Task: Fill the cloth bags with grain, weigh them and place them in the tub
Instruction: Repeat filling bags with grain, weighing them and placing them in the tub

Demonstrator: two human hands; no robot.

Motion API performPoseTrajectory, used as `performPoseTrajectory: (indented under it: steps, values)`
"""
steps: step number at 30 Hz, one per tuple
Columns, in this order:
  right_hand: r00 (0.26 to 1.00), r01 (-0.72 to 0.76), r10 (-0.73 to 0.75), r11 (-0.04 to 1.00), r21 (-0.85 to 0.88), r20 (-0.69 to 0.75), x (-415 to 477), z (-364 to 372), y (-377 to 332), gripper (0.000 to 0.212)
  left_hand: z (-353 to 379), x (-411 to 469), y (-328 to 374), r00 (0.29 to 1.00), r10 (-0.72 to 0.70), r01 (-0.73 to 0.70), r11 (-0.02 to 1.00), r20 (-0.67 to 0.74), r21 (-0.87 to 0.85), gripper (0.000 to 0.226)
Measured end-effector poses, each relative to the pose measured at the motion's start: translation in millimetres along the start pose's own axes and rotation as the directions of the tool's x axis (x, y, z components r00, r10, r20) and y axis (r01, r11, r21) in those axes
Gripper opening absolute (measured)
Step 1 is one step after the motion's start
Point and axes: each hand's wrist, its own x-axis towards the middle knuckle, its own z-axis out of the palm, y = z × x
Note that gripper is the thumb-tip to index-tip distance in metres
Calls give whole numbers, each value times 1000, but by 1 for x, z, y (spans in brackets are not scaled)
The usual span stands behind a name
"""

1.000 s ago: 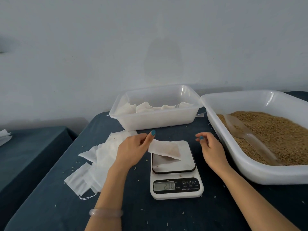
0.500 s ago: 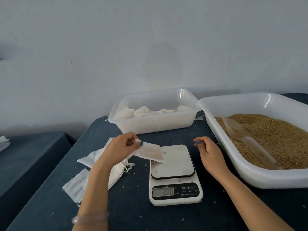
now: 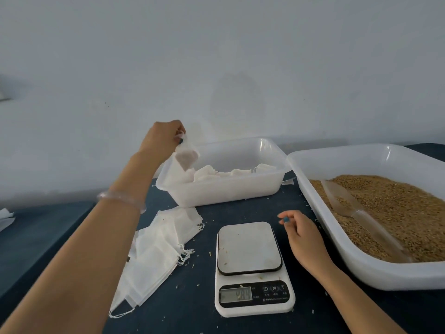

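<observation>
At the bottom centre of the frame, a white scale [image 3: 252,268] is sitting on the dark blue table [image 3: 187,309], its plate carrying only a few stray kernels and its display showing digits too blurred to read. Left of the scale, a heap of empty bags [image 3: 159,249] is lying flat, with drawstrings trailing off the edges. Just right of the scale, the right hand [image 3: 303,237] is hovering with its fingers loosely curled and holding nothing. Along the right edge, a large white tray [image 3: 361,271] is holding brown grain [image 3: 397,213], and a clear scoop [image 3: 349,206] is lying on the grain with its handle slanting toward the lower right. Above the scale at centre frame, the white tub [image 3: 228,191] is holding several filled bags. The left arm, wearing a clear bracelet [image 3: 120,197], is reaching up from the lower left, and the left hand [image 3: 163,138] is pinching the top of a bag [image 3: 186,156] between thumb and curled fingers. The bag is hanging in the air over the tub's left end, clear of the bags inside, with its long axis running nearly vertical, slanted from the fingers at upper left down to its bottom end at lower right.
</observation>
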Motion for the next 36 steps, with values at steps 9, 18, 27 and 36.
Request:
performPoseTrajectory:
  steps: [9,18,27,36]
  values:
    - [999,34,-34,999,-28,-4,-1,0,0,20,75,12,40,961,181,-254,875,208,412,28]
    - [999,40,-40,998,-41,4,-2,2,0,19,104,-10,4,907,175,-284,926,383,249,34]
    - [1000,24,-24,999,-38,11,-4,0,2,17,68,-32,-16,947,166,-164,986,273,-30,33]
    - [999,28,-28,999,-43,16,-3,2,2,17,22,-107,-51,709,-161,-128,928,686,349,29]
